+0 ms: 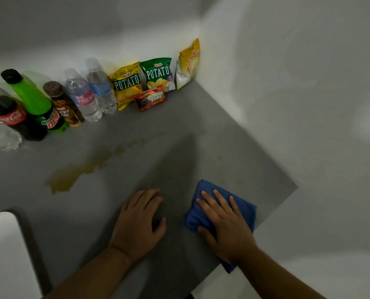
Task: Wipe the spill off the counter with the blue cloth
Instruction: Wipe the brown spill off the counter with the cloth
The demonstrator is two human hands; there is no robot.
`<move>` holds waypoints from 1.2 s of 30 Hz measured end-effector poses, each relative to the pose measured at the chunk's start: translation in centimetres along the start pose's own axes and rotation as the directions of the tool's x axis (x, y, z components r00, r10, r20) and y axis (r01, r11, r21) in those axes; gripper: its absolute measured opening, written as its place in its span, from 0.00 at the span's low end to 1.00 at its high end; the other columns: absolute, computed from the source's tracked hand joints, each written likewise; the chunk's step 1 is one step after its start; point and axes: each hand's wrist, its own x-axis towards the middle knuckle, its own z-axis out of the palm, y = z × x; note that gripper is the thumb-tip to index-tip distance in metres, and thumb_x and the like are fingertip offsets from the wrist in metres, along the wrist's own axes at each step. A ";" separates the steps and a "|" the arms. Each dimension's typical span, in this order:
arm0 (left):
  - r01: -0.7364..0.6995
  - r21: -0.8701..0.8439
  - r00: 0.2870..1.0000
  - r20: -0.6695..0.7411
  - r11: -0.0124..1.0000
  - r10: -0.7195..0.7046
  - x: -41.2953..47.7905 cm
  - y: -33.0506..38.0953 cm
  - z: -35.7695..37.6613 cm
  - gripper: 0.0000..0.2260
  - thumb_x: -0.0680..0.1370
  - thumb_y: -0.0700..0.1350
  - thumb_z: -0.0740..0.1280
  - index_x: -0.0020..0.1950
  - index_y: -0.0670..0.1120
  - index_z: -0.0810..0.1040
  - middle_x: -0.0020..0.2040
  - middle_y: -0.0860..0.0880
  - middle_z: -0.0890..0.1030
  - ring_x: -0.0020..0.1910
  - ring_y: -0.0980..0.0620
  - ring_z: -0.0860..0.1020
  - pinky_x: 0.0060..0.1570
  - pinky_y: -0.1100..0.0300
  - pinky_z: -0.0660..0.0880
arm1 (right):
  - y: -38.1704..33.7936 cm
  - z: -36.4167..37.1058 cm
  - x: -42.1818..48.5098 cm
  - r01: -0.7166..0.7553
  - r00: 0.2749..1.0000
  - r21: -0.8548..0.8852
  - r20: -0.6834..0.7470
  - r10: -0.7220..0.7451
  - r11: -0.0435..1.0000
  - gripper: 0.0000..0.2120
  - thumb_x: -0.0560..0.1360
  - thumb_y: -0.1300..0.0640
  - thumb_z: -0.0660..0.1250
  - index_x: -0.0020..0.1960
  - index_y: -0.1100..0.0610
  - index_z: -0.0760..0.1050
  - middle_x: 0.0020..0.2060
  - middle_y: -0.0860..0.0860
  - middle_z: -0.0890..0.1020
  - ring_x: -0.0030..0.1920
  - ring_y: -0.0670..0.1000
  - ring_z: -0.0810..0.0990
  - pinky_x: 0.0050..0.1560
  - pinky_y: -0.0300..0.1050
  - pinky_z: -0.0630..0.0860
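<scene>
Right hand [225, 225] lies flat on the blue cloth [203, 190], fingers spread, pressing not gripping. Left hand [136, 221] rests loosely curled, holding nothing. The spill [72, 175] sits well beyond the left fingertips. Slide the cloth leftward under steady pressure (judgement), stopping short of the bottles [80, 98].

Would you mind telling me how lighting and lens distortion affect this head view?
Head view: dim, soft lighting; a broad shadow darkens the counter above the left hand; wide-angle bending tilts the bottles outward; the spill stays visible, slightly soft.
</scene>
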 end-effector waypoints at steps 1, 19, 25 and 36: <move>0.004 0.001 1.000 0.002 1.000 -0.004 0.2 0.2 0.1 0.22 0.74 0.56 0.67 0.64 0.47 0.79 0.70 0.48 0.76 0.69 0.43 0.73 0.68 0.47 0.73 | 1.4 -0.4 -0.4 -0.006 1.000 0.005 -0.001 0.006 1.000 0.33 0.82 0.29 0.47 0.83 0.37 0.46 0.83 0.38 0.48 0.83 0.48 0.42 0.79 0.62 0.44; -0.008 0.004 0.999 -0.037 1.000 0.008 2.0 3.4 2.1 0.19 0.75 0.54 0.69 0.62 0.46 0.79 0.65 0.48 0.78 0.64 0.45 0.76 0.71 0.47 0.68 | 7.0 -1.7 2.0 -0.088 0.994 -0.073 -0.064 0.083 0.993 0.33 0.81 0.28 0.49 0.83 0.37 0.48 0.84 0.46 0.49 0.84 0.55 0.43 0.78 0.72 0.44; 0.038 -0.004 0.998 -0.040 0.999 -0.039 2.6 4.3 2.2 0.19 0.74 0.52 0.70 0.62 0.45 0.80 0.65 0.47 0.79 0.63 0.41 0.77 0.69 0.43 0.70 | 8.5 -3.8 7.4 -0.311 0.949 -0.023 -0.057 0.310 0.950 0.36 0.81 0.29 0.43 0.84 0.45 0.43 0.84 0.52 0.42 0.83 0.55 0.38 0.80 0.66 0.39; 0.010 0.001 1.000 -0.002 1.000 -0.010 4.8 5.5 2.5 0.20 0.74 0.54 0.69 0.62 0.46 0.79 0.66 0.47 0.78 0.64 0.42 0.76 0.70 0.45 0.69 | 8.3 -2.1 2.6 0.054 0.997 0.000 -0.055 -0.054 0.999 0.36 0.83 0.32 0.51 0.85 0.46 0.45 0.84 0.46 0.44 0.83 0.51 0.42 0.81 0.56 0.40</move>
